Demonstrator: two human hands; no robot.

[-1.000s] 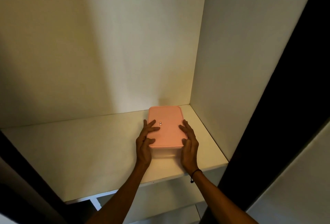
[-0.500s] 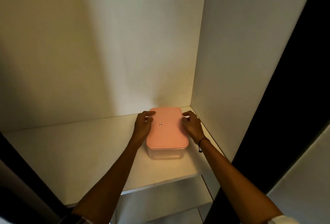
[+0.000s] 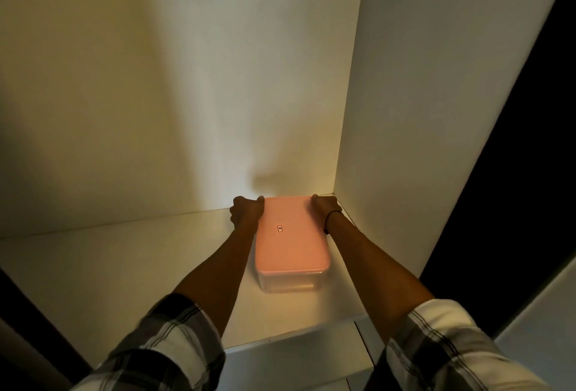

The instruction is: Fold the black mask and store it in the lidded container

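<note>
A clear lidded container point(image 3: 290, 283) with a pink lid point(image 3: 291, 236) stands on a white shelf point(image 3: 124, 266), near the right back corner. My left hand point(image 3: 246, 211) curls over the lid's far left corner. My right hand point(image 3: 325, 207) curls over the far right corner; a thin black band circles that wrist. Both hands grip the far end of the container. The black mask is not visible; the lid is on and the inside cannot be made out.
The white back wall point(image 3: 156, 110) and right side wall point(image 3: 420, 110) close in the shelf. A dark edge point(image 3: 514, 156) borders the right side. A lower shelf point(image 3: 296, 365) shows beneath the front edge.
Both hands slid from the container's near end along its sides to the far corners. My view moved closer, and the plaid sleeves came into view.
</note>
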